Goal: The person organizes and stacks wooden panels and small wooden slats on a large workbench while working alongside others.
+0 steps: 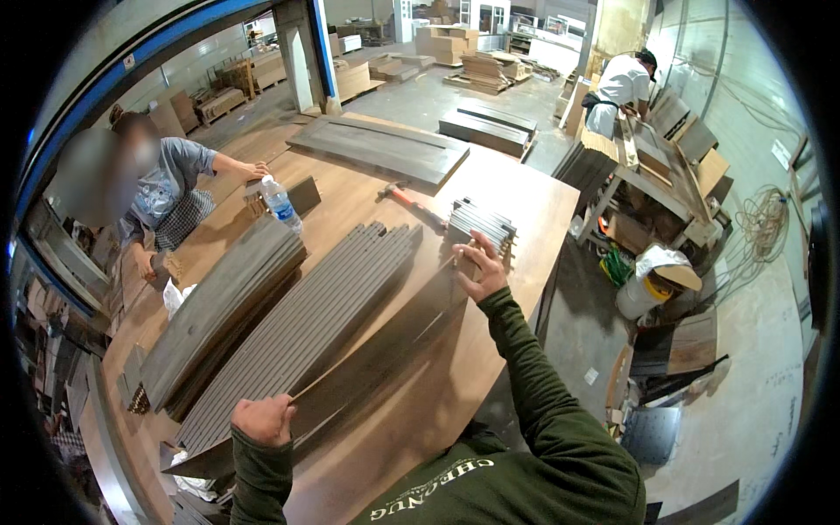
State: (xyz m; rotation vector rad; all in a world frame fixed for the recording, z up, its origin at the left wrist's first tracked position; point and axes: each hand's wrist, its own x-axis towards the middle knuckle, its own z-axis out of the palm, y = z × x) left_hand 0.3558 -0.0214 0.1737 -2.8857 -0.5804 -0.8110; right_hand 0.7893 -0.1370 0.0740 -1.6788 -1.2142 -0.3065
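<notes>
A long dark grey-brown wooden panel (376,359) stands tilted on its long edge in front of me. My left hand (265,420) is closed over its upper edge toward the near left end. At the far right end, my right hand (481,267) grips the panel with bent fingers, the thumb side partly hidden. Just beyond that hand lies a bundle of short grey grooved strips (481,224). Left of the panel, several long grey slats (306,324) lie side by side. Another stack of long grey boards (223,302) is beside them.
A claw hammer (413,205) lies on the wooden worktable (525,188). Near a water bottle (282,206), a co-worker (166,188) stands across the table. A large framed panel (376,149) lies at the far side. Another person (619,87) bends over a bench at right, near a bucket (643,296).
</notes>
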